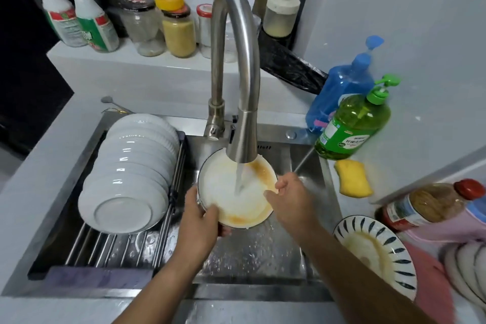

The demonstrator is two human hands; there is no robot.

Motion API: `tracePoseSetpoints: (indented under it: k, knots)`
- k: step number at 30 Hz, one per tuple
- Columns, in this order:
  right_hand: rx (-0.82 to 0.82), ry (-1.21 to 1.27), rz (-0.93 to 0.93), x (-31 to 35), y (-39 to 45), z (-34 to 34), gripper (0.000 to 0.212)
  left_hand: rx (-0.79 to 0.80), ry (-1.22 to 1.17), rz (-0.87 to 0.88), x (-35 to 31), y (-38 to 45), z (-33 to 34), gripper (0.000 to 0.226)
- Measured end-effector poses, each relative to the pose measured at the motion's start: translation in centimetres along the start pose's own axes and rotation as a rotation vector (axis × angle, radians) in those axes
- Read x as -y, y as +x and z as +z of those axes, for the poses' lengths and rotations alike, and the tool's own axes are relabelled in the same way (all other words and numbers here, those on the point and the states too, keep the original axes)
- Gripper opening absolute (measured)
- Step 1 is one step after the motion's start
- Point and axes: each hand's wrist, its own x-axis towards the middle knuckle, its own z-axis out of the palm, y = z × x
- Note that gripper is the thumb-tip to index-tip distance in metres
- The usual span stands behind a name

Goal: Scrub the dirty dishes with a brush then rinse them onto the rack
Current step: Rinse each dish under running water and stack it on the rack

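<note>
I hold the dirty plate (236, 192) between my two hands, tilted under the tap (236, 66) so the water (239, 179) falls on its middle and runs off the low edge into the sink (263, 252). My left hand (202, 221) grips the near-left rim, thumb on the face and fingers curled below — this carries the weight. My right hand (292, 197) is at the right rim with fingers loosely bent; I think they rub the orange stain there, but I cannot tell if they pinch the edge. No brush is in either hand, and I see none.

Left of my left hand, the rack (105, 244) lies across the sink with a row of white bowls (131, 173) leaning on it to drain. Right of my right hand, on the surface, wait a yellow sponge (353, 179) and another dirty plate (376, 252) with dark stripes — probably the next one to wash.
</note>
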Motion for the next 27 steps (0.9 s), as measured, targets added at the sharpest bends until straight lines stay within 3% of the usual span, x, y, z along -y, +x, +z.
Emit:
tracePoseSetpoints:
  k: [4,8,13,16,20,23,27]
  knots:
    - [-0.018,0.095,0.032,0.1,-0.1,0.6,0.03,0.009,-0.168,-0.044,0.3,0.7,-0.2,0.034]
    - [0.098,0.034,-0.003,0.6,0.1,0.4,0.01,0.044,-0.3,-0.177,0.7,1.4,0.7,0.038]
    - [0.206,0.168,0.228,0.4,0.6,0.7,0.014,0.1,-0.331,-0.257,0.6,1.1,0.7,0.027]
    - [0.305,0.284,0.365,0.0,0.0,1.4,0.019,0.075,-0.227,-0.184,0.6,1.1,-0.2,0.025]
    - [0.322,0.385,0.401,0.1,-0.7,2.7,0.015,0.055,-0.103,-0.09,1.0,1.7,-1.5,0.026]
    - [0.273,0.391,0.37,0.2,-0.7,3.6,0.02,0.073,-0.012,0.01,1.9,2.6,-2.3,0.048]
    - [0.163,0.309,0.309,1.0,0.0,3.3,0.02,0.108,0.218,0.308,2.8,2.8,-3.2,0.079]
